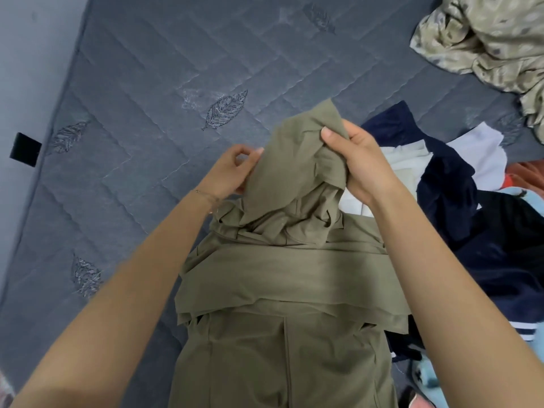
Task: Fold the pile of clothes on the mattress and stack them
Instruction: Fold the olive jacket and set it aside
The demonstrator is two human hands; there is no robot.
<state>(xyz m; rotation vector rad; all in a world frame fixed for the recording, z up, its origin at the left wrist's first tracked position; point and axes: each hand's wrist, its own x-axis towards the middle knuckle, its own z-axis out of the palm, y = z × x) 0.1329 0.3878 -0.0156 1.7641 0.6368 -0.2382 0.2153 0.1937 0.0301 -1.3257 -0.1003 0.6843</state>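
A grey-blue quilted mattress [147, 69] fills most of the frame, running from the upper left down to the lower edge. A pale wall or floor strip lies along its left side.

An olive garment [288, 284] lies on the mattress in the lower centre. Its lower part is spread flat, with a folded band across the middle. Its top part is lifted and bunched toward the centre of the frame.

The pile of clothes [471, 231] sits on the mattress along the right edge, just beside the olive garment and partly under its right side. It shows a navy garment [453, 184], a white piece [403, 160], and bits of light blue and orange.

A crumpled beige patterned cloth [494, 45] lies in the upper right corner, apart from the pile.

The right hand [356, 160] holds the raised olive fabric at centre right. Its grip is closed, with the thumb on top and fingers curled round the bunch. The left hand [232, 169], at centre left, pinches the left edge of the same raised part between its fingertips.

An embroidered leaf [225, 108] marks the mattress just above the hands. A black tag [25, 150] sticks out at the mattress's left edge. A thin bracelet [206, 195] circles the left wrist.
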